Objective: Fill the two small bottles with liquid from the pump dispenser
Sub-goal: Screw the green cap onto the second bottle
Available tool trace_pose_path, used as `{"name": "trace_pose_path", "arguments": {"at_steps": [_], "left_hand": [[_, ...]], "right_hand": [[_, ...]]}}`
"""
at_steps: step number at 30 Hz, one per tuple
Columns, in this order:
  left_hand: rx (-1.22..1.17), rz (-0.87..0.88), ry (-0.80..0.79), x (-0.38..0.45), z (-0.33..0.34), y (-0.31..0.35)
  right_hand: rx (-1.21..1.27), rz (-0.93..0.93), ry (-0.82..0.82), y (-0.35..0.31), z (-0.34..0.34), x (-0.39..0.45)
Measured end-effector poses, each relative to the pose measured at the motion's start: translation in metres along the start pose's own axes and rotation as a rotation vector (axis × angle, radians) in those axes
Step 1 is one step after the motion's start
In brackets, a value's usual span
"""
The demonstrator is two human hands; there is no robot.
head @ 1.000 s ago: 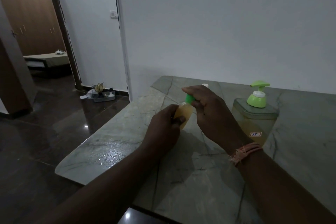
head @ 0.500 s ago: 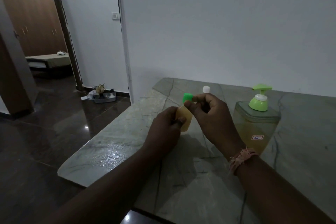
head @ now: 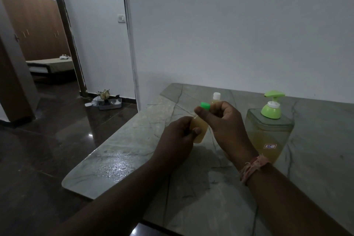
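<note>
Head view, from the left edge inward: the left hand (head: 177,136) is wrapped round the body of a small bottle (head: 199,130), fingers behind and thumb across the front, holding it up off the tabletop (head: 118,161). The bottle shows amber liquid nearly to the shoulder, so it looks full or close to it. It is a little plastic thing, probably light even when full, and the wall is likely soft enough to give under a squeeze. With the top loose or off, a hard grip could push liquid out of the neck, so the middle of the body, held gently, seems the right place.

Next, the right hand (head: 222,120) pinches a green cap (head: 205,105) between thumb and fingertips, just above the bottle's neck. Whether the cap is seated on the neck or lifted clear cannot be told, as the thumb covers the joint. The cap is tiny and smooth, easily fumbled if soap has got on the fingers; a pinch on its sides suits turning it.

Behind that hand stands a second small bottle (head: 216,99) with a white cap, mostly hidden, also amber.

Furthest right sits the pump dispenser (head: 268,132), a clear squarish jar roughly half full, with a green pump head (head: 273,104). It looks heavy and stable, best pressed from the top.
</note>
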State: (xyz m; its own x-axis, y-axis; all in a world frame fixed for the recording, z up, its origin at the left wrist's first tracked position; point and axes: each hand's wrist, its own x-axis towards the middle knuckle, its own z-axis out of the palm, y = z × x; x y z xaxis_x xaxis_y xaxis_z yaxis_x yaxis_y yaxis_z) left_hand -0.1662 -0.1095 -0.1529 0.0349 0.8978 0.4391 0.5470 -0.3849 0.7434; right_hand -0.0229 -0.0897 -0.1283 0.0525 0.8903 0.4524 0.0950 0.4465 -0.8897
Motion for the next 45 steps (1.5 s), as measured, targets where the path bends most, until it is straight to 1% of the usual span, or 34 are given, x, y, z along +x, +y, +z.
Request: {"name": "trace_pose_path", "arguments": {"at_steps": [1, 4, 6, 8, 12, 16, 18, 20, 22, 26, 28, 30, 32, 35, 42, 45], "left_hand": [[0.000, 0.001, 0.010, 0.001, 0.000, 0.000], [-0.039, -0.012, -0.016, 0.001, -0.001, 0.001], [-0.087, -0.027, -0.056, 0.002, -0.001, 0.002], [-0.113, -0.033, -0.055, 0.002, -0.002, 0.002], [-0.044, 0.010, -0.003, 0.002, -0.002, 0.000], [0.058, 0.085, 0.068, -0.002, 0.001, 0.002], [0.152, 0.131, 0.114, -0.003, 0.002, 0.003], [0.204, 0.159, 0.154, -0.004, 0.002, 0.004], [0.173, 0.143, 0.164, -0.005, 0.003, 0.005], [0.024, 0.038, 0.160, -0.002, 0.005, 0.004], [-0.023, 0.010, 0.130, 0.000, 0.004, 0.004], [-0.059, -0.001, 0.096, 0.000, 0.003, 0.006], [-0.051, -0.003, 0.095, -0.001, 0.003, 0.006], [0.045, 0.000, 0.152, 0.000, 0.003, 0.003], [0.196, 0.050, 0.178, -0.003, 0.003, 0.008], [0.208, 0.041, 0.156, 0.001, 0.004, 0.005]], "right_hand": [[0.010, 0.022, -0.012, 0.001, 0.000, 0.001], [0.084, 0.052, -0.138, 0.000, 0.002, 0.001], [0.061, -0.003, -0.199, -0.003, 0.003, 0.000], [0.038, -0.053, -0.201, -0.006, 0.004, -0.002], [-0.017, -0.020, -0.090, -0.001, 0.007, 0.001], [-0.186, -0.033, 0.077, 0.000, 0.014, -0.001], [-0.210, -0.053, 0.172, -0.002, 0.019, -0.003], [-0.198, -0.048, 0.205, -0.006, 0.020, -0.004], [-0.127, -0.014, 0.133, -0.010, 0.018, -0.002], [-0.007, 0.037, -0.112, -0.011, 0.016, -0.002], [0.033, 0.030, -0.139, -0.010, 0.016, -0.002], [0.032, 0.015, -0.118, -0.010, 0.013, -0.001], [0.005, 0.017, -0.101, -0.010, 0.010, 0.000], [-0.058, 0.010, -0.060, -0.009, 0.010, -0.001], [-0.169, 0.005, 0.160, -0.007, 0.023, -0.004], [-0.172, 0.039, 0.168, -0.008, 0.024, -0.003]]}}
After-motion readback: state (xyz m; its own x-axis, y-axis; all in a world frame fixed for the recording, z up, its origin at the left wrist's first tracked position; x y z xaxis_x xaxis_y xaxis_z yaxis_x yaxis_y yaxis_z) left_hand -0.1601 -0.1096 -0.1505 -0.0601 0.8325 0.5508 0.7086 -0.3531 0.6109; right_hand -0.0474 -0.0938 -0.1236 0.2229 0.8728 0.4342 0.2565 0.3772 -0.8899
